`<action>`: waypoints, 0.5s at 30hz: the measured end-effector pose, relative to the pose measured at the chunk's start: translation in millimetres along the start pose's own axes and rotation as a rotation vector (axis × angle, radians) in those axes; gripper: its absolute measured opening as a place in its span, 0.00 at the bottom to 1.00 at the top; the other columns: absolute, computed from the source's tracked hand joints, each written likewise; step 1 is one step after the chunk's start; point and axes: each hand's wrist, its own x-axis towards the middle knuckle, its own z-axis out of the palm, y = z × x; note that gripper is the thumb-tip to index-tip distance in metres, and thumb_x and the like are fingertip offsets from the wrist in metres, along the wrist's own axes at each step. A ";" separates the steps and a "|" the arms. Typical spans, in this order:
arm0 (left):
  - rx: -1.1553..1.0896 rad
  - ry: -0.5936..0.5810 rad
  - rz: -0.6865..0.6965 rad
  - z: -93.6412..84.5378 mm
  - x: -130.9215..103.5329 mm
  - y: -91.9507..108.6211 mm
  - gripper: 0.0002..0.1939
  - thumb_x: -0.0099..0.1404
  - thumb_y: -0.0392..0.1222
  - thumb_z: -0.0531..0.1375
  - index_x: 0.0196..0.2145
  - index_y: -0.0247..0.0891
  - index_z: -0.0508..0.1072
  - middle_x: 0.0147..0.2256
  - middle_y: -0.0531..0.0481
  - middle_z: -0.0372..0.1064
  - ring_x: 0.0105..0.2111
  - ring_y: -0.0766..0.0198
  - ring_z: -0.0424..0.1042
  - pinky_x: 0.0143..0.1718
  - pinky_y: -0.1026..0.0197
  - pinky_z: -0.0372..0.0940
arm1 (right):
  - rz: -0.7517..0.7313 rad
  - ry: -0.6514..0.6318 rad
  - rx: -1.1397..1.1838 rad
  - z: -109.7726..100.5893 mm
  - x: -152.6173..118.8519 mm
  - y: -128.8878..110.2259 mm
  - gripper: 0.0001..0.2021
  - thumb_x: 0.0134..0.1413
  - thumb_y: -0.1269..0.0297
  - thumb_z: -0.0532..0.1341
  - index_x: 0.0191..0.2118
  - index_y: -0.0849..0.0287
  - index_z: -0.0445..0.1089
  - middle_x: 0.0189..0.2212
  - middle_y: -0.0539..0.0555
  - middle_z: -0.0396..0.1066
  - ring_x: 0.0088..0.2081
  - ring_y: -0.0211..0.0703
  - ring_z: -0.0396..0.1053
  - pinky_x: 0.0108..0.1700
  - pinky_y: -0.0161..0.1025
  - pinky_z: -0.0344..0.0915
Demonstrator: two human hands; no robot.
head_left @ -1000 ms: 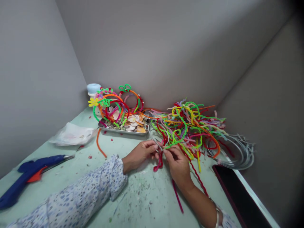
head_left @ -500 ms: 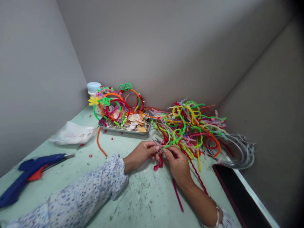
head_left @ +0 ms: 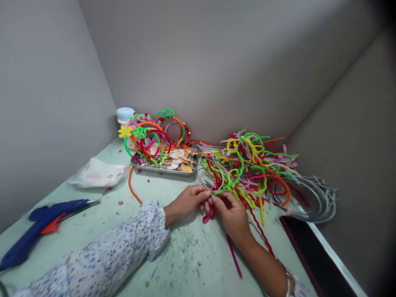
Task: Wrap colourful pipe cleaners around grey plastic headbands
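Note:
My left hand (head_left: 191, 202) pinches the end of a thin grey wire hoop (head_left: 216, 162) near the middle of the table. Close against it, my right hand (head_left: 232, 214) pinches the same spot, where a green fuzzy stem seems to meet the wire. The fingertips of both hands nearly touch and cover the exact contact. A dark red looped fuzzy stem (head_left: 206, 218) shows just below the fingers. Behind and right of the hands spreads a tangled pile of coloured fuzzy stems (head_left: 247, 165).
Behind stands a metal tray (head_left: 161, 170) of shells with colourful headbands (head_left: 151, 128). To the left are a plastic bag (head_left: 99, 174) and a blue glue gun (head_left: 40, 227). Grey wire hoops (head_left: 318, 202) and a dark phone (head_left: 312, 255) lie right.
The whole view has shifted slightly, so things appear a little farther right. Both hands stay together at the wire, with only slight finger movement.

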 end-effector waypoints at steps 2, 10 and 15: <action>0.026 0.016 0.002 0.1 -0.3 0.2 0.17 0.61 0.51 0.60 0.29 0.32 0.68 0.20 0.50 0.68 0.20 0.70 0.65 0.25 0.65 0.58 | -0.007 -0.010 -0.013 0.4 -1.1 2.0 0.09 0.54 0.58 0.61 0.31 0.58 0.70 0.27 0.49 0.67 0.28 0.39 0.66 0.32 0.36 0.63; 0.013 0.038 0.000 3.1 -0.7 3.5 0.17 0.59 0.51 0.61 0.28 0.32 0.68 0.19 0.51 0.67 0.19 0.70 0.64 0.25 0.66 0.56 | -0.099 -0.005 -0.114 -0.8 -1.8 -0.2 0.09 0.56 0.60 0.60 0.28 0.58 0.69 0.28 0.50 0.66 0.29 0.38 0.65 0.32 0.35 0.62; 0.016 0.036 0.005 2.7 0.3 3.4 0.17 0.59 0.51 0.62 0.28 0.31 0.69 0.19 0.51 0.68 0.19 0.71 0.64 0.25 0.66 0.55 | -0.157 0.021 -0.167 -1.2 -2.0 -0.6 0.08 0.57 0.61 0.59 0.30 0.57 0.70 0.29 0.50 0.66 0.30 0.39 0.64 0.33 0.36 0.61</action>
